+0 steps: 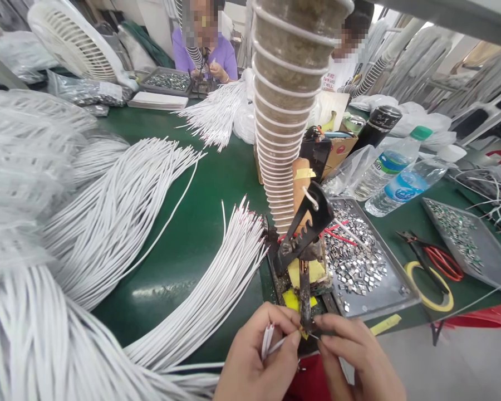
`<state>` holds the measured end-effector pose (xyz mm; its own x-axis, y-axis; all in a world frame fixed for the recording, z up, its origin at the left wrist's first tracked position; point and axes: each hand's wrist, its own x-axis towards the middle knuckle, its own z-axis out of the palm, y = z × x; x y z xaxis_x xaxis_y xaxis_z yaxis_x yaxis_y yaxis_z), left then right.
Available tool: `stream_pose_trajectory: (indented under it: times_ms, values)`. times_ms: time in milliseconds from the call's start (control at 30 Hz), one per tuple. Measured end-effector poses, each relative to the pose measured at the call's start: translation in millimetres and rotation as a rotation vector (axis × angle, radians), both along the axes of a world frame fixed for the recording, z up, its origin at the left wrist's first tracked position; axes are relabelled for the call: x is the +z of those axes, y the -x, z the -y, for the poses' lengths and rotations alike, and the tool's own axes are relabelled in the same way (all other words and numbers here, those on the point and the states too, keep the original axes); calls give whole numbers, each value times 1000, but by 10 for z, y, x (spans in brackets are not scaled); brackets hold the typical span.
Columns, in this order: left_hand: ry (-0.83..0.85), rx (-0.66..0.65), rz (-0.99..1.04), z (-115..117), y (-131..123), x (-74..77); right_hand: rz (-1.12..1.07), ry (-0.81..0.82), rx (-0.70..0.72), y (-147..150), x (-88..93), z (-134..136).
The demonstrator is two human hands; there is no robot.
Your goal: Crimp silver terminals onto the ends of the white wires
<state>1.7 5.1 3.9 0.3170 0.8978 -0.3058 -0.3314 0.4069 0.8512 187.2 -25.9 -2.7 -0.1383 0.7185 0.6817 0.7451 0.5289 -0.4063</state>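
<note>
At the bottom centre my left hand (265, 351) is closed round a few white cables (267, 341), their reddish tips pointing up. My right hand (354, 351) is pinched on a thin piece too small to name, close to my left fingertips. Between both hands the dark tip of a soldering iron (304, 295) points down, its wooden handle (301, 184) upright in a black stand (313, 214). Left of the stand lies a large bundle of white cables (209, 284) with reddish ends. A grey tray (376, 306) of small metal parts sits right of the stand.
A ribbed hose (284, 111) hangs over the stand. More cable bundles (121, 206) cover the green table's left side. On the right are bottles (404, 186), pliers (426, 259), yellow tape (445, 303) and another tray (495, 262). A person in purple (229, 53) sits opposite.
</note>
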Motion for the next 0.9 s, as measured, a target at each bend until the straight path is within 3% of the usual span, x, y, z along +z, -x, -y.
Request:
stream_pose_trajectory:
  times_ms: [333,533,733,900]
  values:
    - [-25,34,-57,-29,-16,155,-131,47,-167,244,-25,71]
    - [-123,71,-116,-32,-26,208,-75,62,-273,304,-31,103]
    - [-122,29,-119,62,-21,66,-94,2,3,56,19,-3]
    - [-184,-112,-107,142,19,-126,-225,158,-27,167,118,67]
